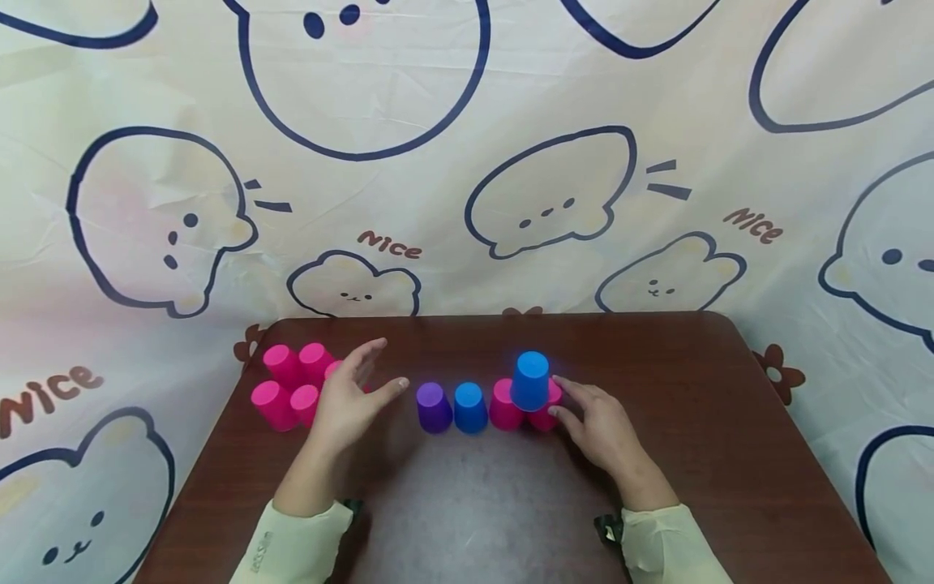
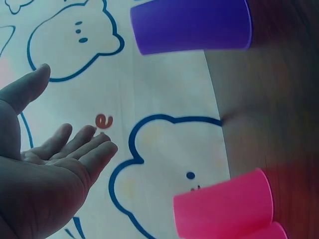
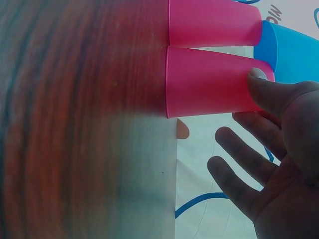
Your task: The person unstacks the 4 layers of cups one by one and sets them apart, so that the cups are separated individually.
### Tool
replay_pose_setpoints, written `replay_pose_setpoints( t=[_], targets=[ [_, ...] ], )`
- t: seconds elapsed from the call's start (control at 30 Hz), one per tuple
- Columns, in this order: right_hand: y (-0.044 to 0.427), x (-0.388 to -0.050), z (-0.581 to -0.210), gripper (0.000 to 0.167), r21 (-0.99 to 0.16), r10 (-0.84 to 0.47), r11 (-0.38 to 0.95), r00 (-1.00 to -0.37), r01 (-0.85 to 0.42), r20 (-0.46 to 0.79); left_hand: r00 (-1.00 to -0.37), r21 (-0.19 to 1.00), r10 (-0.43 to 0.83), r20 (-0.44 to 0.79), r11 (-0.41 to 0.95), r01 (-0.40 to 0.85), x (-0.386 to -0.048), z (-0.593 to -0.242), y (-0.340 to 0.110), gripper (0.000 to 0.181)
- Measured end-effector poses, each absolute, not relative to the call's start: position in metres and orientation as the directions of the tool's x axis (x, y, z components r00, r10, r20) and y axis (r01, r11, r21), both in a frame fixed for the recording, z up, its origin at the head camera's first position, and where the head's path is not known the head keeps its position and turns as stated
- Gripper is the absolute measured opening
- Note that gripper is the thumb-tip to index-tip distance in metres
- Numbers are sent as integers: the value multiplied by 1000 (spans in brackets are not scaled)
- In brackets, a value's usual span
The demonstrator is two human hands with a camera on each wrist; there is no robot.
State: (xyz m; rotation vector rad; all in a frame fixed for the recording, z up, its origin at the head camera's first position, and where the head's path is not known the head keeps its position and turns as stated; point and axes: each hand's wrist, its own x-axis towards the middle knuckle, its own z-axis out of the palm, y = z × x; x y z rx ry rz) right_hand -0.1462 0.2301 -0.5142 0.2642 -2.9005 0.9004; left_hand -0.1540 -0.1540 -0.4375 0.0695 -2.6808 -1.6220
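Two pink cups (image 1: 505, 405) stand upside down side by side, and a blue cup (image 1: 530, 381) sits upside down across their tops. My right hand (image 1: 604, 426) is at the right-hand pink cup (image 3: 214, 82), pinching it with the thumb on its near face and the index finger partly hidden behind it. The other fingers spread away from the cup. To the left stand a second blue cup (image 1: 470, 408) and a purple cup (image 1: 434, 408). My left hand (image 1: 346, 410) hovers, fingers extended and holding nothing, between the purple cup and a group of several pink cups (image 1: 273, 405).
The brown wooden table (image 1: 467, 503) has its far edge just behind the cups. Behind it hangs a pale cloth (image 1: 438, 195) printed with cartoon outlines. My left forearm passes close in front of the pink group and hides part of it.
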Motion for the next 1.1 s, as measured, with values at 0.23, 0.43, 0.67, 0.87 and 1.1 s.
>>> replay_pose_setpoints(
  t=[0.23,0.43,0.67,0.87,1.1],
  targets=[
    [231,-147,-514,61,-554,-136,811,-981,-190,137,-1000,888,-11,-25,459,-27,-157,-437,-138,82],
    [231,-147,-513,60,-558,-136,808,-981,-189,136,-999,899,25,-45,437,-29,-158,-438,-127,80],
    [231,-146,-512,61,-556,-136,810,-982,-187,132,-997,907,68,-39,420,-6,-158,-440,-112,80],
    [232,-146,-512,61,-546,-137,815,-980,-193,141,-993,910,122,-6,412,45,-160,-440,-93,77],
    [232,-145,-512,61,-533,-140,822,-979,-199,150,-984,916,179,12,392,82,-163,-441,-72,72]
  ],
)
